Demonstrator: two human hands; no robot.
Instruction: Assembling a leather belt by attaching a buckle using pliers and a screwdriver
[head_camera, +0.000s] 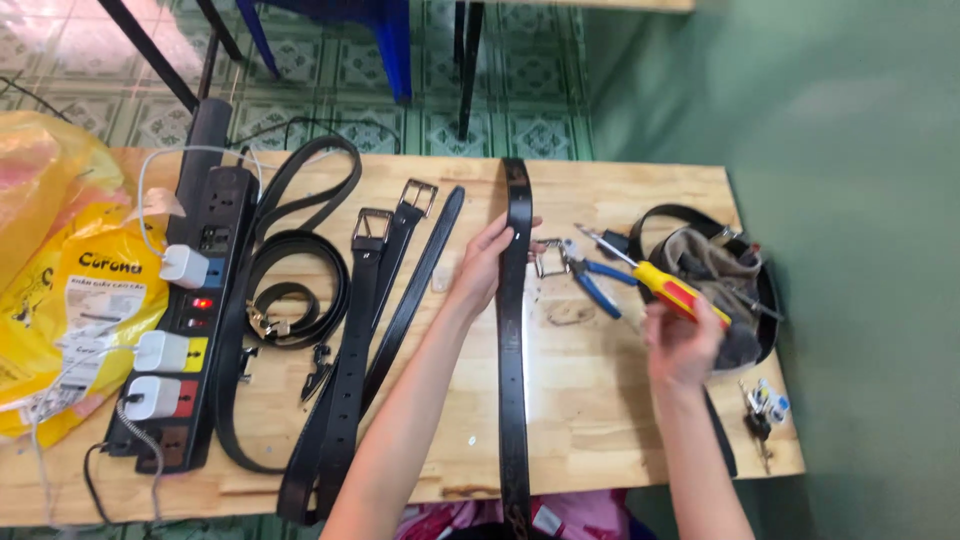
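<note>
Left hand (487, 262) grips belt (515, 340) lying near-to-far across table (600, 400) centre. Right hand (683, 345) holds screwdriver (655, 280), closed on its handle, right of belt, tip toward pliers (590, 275).

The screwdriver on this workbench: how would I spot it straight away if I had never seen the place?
Start at the wooden table and go to its right side, where the right hand is raised above the top. The screwdriver is gripped in that hand, its metal tip slanting up to the left over the blue-handled pliers. Its yellow and red handle sets it apart from the black belts.
</note>
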